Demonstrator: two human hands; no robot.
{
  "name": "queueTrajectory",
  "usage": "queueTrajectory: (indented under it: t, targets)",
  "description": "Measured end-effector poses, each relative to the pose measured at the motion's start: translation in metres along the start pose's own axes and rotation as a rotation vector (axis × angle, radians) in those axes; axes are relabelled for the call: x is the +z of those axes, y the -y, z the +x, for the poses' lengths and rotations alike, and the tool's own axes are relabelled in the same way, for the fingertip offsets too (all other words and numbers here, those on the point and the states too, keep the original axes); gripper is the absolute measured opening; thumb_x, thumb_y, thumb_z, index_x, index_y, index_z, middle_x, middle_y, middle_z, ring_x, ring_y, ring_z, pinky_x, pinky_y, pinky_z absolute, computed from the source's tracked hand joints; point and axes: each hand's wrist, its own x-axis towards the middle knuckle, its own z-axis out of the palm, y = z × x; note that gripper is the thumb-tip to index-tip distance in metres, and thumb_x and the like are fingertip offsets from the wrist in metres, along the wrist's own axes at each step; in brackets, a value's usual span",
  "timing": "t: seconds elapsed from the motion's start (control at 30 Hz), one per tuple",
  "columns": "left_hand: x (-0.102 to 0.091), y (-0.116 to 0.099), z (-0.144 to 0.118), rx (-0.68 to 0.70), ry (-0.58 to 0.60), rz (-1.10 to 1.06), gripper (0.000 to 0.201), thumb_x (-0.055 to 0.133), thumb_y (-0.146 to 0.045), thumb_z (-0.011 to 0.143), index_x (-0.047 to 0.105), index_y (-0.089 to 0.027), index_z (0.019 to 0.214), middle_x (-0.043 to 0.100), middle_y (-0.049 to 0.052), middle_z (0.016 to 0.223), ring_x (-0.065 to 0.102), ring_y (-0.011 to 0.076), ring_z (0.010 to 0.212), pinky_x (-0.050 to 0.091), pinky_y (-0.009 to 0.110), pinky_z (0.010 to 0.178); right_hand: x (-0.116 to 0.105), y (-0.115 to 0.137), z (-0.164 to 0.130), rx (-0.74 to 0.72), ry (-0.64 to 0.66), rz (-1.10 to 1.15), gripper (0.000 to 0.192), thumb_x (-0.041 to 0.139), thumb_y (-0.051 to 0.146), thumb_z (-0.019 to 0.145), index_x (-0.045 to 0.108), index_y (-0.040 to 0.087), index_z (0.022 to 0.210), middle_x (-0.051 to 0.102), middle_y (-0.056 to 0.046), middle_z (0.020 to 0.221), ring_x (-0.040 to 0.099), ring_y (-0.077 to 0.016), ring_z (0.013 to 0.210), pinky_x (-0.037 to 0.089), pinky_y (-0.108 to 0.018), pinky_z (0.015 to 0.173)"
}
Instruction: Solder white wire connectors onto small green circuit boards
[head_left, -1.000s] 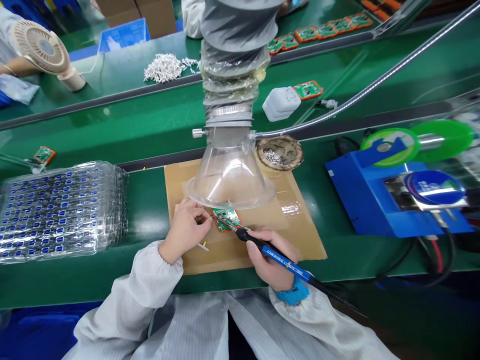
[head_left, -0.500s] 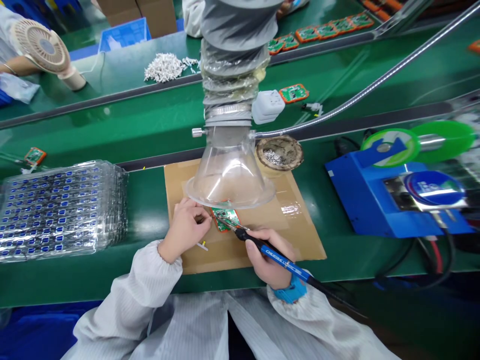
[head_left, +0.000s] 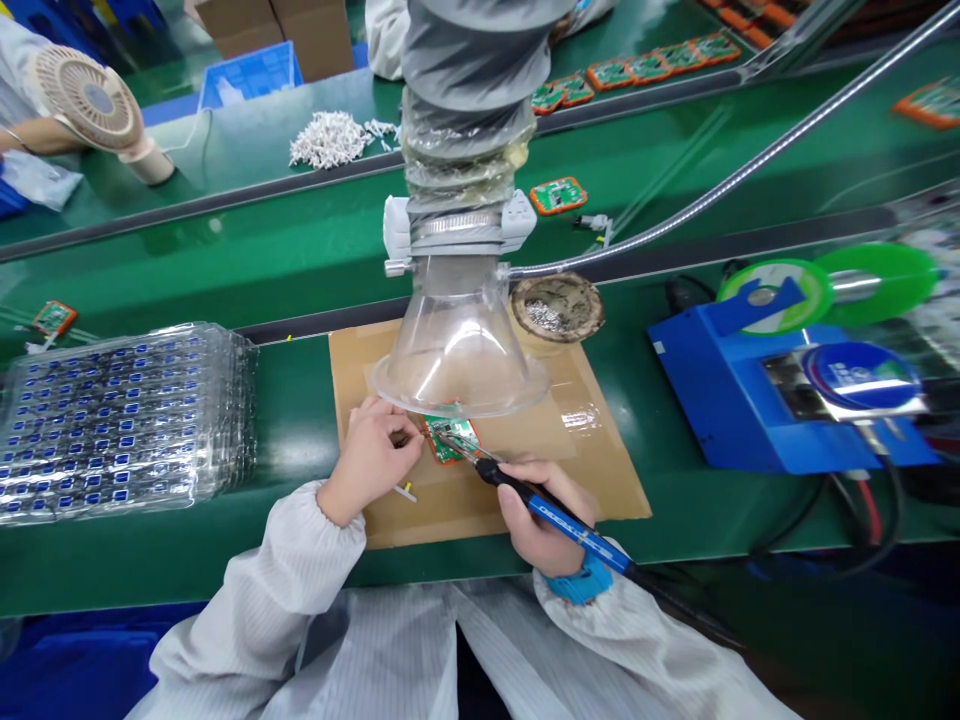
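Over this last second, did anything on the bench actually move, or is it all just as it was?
On the conveyor belt, the white plug block and the loose circuit board slid leftward; the block now sits partly behind the fume hood. The left hand stays on the green board, and the right hand keeps the soldering iron on it. Nothing was picked up or let go.

White lettering is seen printed along the blue handle of the soldering iron (head_left: pixel 570 525) and a round label is borne by the blue soldering station (head_left: pixel 780 400), but both are too small and blurred for any word, brand or number to be read.
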Motion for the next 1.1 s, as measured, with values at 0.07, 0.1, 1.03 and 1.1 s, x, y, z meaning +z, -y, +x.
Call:
queueTrajectory:
  t: [0.07, 0.1, 1.03, 1.1]
  targets:
    - [0.000, 0.000, 0.000, 0.001, 0.002, -0.011, 0.023, 0.067, -0.014, 0.082, 0.068, -0.020, 0.060, 0.066, 0.004, 0.075, 0.058, 0.0235, 0.089, 0.043, 0.038, 0.080, -0.001, 0.000, 0.001, 0.005, -0.006, -0.011, 0.007, 0.069, 0.027, 0.085, 0.069, 0.025, 0.092, 0.077, -0.003, 0.080, 0.075, -0.0208, 0.071, 0.061, -0.032, 0.064]
    - [0.000, 0.001, 0.000, 0.005, -0.001, -0.015, 0.022, 0.067, -0.014, 0.082, 0.069, -0.020, 0.061, 0.066, 0.004, 0.076, 0.058, 0.0234, 0.089, 0.043, 0.038, 0.080, -0.001, 0.001, 0.001, 0.010, 0.003, -0.014, 0.007, 0.069, 0.027, 0.085, 0.069, 0.025, 0.092, 0.077, -0.003, 0.080, 0.075, -0.0207, 0.070, 0.061, -0.032, 0.064]
    - [-0.044, 0.013, -0.020, -0.353, 0.243, -0.638, 0.020, 0.061, -0.033, 0.086, 0.051, -0.020, 0.076, 0.063, 0.002, 0.074, 0.064, 0.0157, 0.066, 0.050, 0.027, 0.062, -0.028, -0.051, 0.052, 0.181, -0.499, 0.122, 0.033, 0.071, 0.045, 0.090, 0.066, 0.020, 0.110, 0.068, 0.000, 0.079, 0.065, -0.0156, 0.059, 0.056, -0.033, 0.059]
    - [-0.062, 0.024, -0.013, -0.493, 0.201, -0.844, 0.026, 0.068, -0.038, 0.081, 0.050, -0.019, 0.079, 0.065, 0.002, 0.075, 0.067, 0.0157, 0.060, 0.049, 0.024, 0.053, -0.029, -0.054, 0.051, 0.174, -0.504, 0.151, 0.033, 0.072, 0.046, 0.089, 0.066, 0.020, 0.108, 0.067, 0.001, 0.077, 0.064, -0.0148, 0.057, 0.055, -0.032, 0.057]
